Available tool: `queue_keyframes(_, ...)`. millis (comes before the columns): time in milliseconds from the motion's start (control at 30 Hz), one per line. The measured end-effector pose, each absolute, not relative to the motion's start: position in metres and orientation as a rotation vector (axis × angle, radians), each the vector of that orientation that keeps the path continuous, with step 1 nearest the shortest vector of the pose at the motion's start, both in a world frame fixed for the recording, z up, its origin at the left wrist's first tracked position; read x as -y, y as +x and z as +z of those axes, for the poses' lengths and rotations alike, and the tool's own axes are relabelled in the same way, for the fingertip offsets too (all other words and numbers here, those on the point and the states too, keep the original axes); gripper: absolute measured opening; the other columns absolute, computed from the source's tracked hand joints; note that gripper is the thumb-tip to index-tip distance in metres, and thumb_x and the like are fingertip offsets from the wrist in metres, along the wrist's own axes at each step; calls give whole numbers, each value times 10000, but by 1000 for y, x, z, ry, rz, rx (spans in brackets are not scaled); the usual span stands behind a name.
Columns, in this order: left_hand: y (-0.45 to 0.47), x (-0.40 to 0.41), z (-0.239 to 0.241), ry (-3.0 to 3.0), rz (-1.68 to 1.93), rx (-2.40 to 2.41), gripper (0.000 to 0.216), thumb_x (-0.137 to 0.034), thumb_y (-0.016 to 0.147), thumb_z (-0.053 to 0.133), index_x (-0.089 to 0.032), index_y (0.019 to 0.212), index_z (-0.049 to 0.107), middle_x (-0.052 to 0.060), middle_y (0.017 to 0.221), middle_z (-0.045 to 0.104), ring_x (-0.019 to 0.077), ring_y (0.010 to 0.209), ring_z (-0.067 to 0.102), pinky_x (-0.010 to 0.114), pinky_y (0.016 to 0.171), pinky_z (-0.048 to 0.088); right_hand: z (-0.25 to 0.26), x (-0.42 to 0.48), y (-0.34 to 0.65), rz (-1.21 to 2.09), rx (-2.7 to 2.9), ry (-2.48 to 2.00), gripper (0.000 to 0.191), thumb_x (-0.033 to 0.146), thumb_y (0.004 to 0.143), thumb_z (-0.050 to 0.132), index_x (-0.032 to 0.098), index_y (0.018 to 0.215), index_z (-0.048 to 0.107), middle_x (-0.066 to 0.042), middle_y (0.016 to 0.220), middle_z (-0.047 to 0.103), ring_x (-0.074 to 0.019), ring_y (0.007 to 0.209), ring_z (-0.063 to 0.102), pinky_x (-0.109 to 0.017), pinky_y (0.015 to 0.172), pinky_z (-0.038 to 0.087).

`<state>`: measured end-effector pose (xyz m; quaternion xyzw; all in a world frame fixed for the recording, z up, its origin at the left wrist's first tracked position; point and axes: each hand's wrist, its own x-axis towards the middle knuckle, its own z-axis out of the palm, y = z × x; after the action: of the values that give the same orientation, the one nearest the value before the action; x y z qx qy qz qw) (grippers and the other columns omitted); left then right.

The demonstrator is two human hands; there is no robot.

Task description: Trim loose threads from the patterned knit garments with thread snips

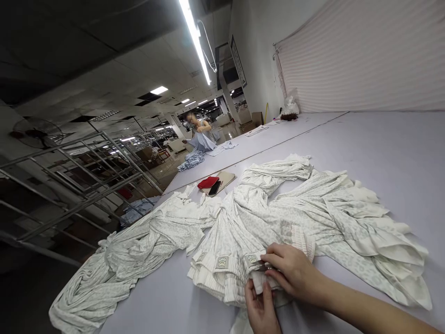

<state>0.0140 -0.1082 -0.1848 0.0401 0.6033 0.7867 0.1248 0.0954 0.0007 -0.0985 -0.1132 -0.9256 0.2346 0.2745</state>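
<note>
A long heap of white patterned garments (pixel 264 218) lies across the grey table (pixel 382 153). My left hand (pixel 260 308) pinches the ribbed waistband edge of one garment (pixel 225 278) near the table's front. My right hand (pixel 294 273) is closed around a small metal snipper (pixel 260 266), its tip resting at a sewn label (pixel 252 259) on that waistband. Another label (pixel 221 262) shows just to the left.
A red pouch (pixel 207 182), a dark phone (pixel 214 188) and a tan notebook (pixel 224 180) lie behind the heap. Farther along the table a person (pixel 200 134) handles blue fabric. Metal racks (pixel 86 171) stand at the left, a striped curtain (pixel 365 55) at the right.
</note>
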Motion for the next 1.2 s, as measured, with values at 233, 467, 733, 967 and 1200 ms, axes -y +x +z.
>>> queue_keyframes(233,14,107,-193,227,2290,-2004,531,-600,661,762,-189,963,612,110,988,687,233,915,678,280,760,545,-93,1,81,814,2530,-257,234,168,877,587,193,1090,682,-65,1016,691,-202,887,665,-282,735,474)
queue_keyframes(467,15,108,-197,341,2261,-2226,426,-533,738,699,-179,963,627,123,948,715,267,861,700,349,766,554,-82,0,81,766,2592,-407,177,163,885,566,186,986,710,-58,984,703,-209,865,669,-287,707,451)
queue_keyframes(733,15,108,-199,381,2259,-2314,379,-474,735,695,-158,942,656,115,929,718,251,812,698,329,714,552,-78,-7,82,771,2570,-478,179,161,889,575,190,1005,709,-53,994,705,-202,887,673,-287,730,467)
queue_keyframes(967,16,109,-195,378,2239,-2313,403,-526,718,718,-177,912,667,106,908,713,243,810,680,313,695,538,-69,-16,72,828,2607,-501,179,178,861,645,204,1016,732,-49,1024,722,-219,922,683,-289,737,476)
queue_keyframes(1200,16,112,-193,295,2232,-2216,453,-552,695,731,-177,930,636,117,925,706,252,842,682,327,724,543,-72,-23,63,961,2530,-597,166,161,887,608,206,948,756,-40,990,731,-206,899,687,-284,743,484)
